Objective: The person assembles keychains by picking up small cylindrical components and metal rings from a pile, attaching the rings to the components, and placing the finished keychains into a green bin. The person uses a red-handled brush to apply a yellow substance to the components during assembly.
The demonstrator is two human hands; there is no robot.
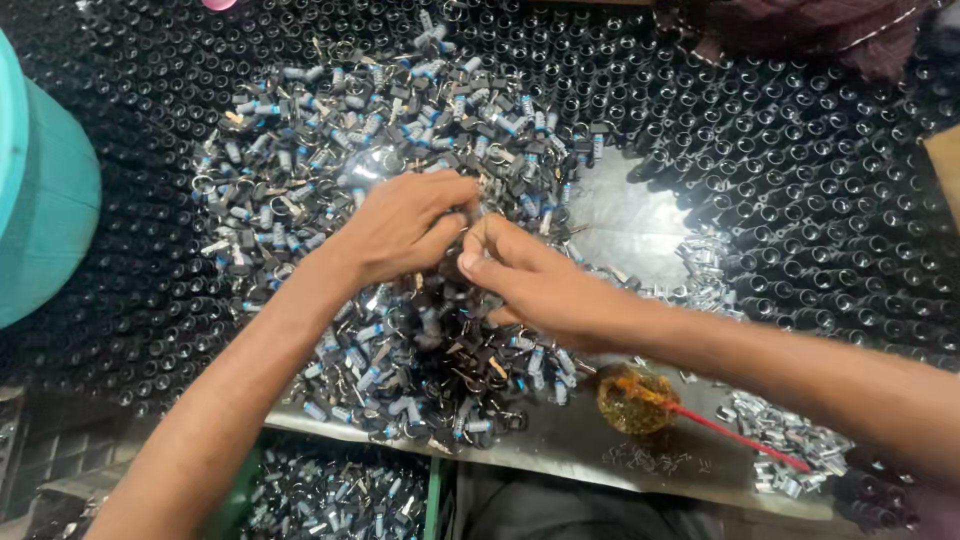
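Head view: two bare hands meet over the middle of a big heap of small black-and-blue parts (pixel 400 180) with metal rings mixed in, far too many to count. The heap lies on a metal table (pixel 620 215).

Left hand (pixel 400 225) comes in from lower left, fingers curled and pressed together on the heap top. Right hand (pixel 535 280) comes in from the right, thumb and forefinger pinched tip to tip, right against the left fingertips. Something small sits between the two pinches, but it's hidden, so can't tell its kind, axis or heading.

All round the heap: black tubes (pixel 800 150) standing upright, open ends up, packed in rows, hundreds.

Two loose piles of small silver metal clips (pixel 700 270), one right of the hands, one at the lower right edge. One small amber dish (pixel 632 400) near the front edge, one red stick (pixel 735 435) lying across it, long axis running down to the right.

One teal container (pixel 45 190) at the left edge.
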